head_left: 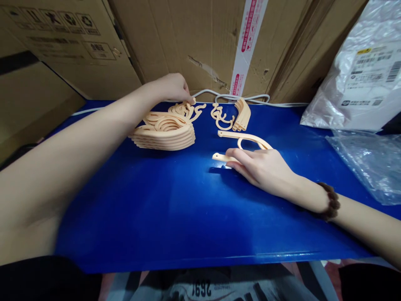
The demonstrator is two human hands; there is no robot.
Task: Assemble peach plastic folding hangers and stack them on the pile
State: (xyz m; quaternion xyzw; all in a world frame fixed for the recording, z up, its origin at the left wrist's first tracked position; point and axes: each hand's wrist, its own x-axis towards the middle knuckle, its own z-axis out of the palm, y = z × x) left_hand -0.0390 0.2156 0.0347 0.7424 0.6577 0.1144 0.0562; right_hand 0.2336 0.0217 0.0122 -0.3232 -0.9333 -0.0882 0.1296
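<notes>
Right hand [266,169]: thumb and fingers closed on a cream bar [220,157], its holed end projecting left past the fingertips, above the blue tabletop [150,217]. A second, curved cream bar [239,136] extends from behind the same hand, with a rounded loop below it; whether the two bars are joined cannot be seen, the hand covering that area. Left hand [173,87]: bent at the wrist, fingertips lowered to a group of cream hooks [183,109] at the rear of the table; whether they have closed on one cannot be determined. Directly in front of those hooks is a neat stack of curved cream pieces [167,140], layered one on another. To its right, near the rear edge, lie loose cream hooks [224,121], just beside a shorter stack of curved bars [242,115]. A dark bracelet [331,202] encircles the right wrist. Behind runs a white cable [205,91], before a cardboard box [191,37] sealed with printed tape [248,33]. At right: a labelled plastic package [357,75] and clear plastic wrapping [372,167].
</notes>
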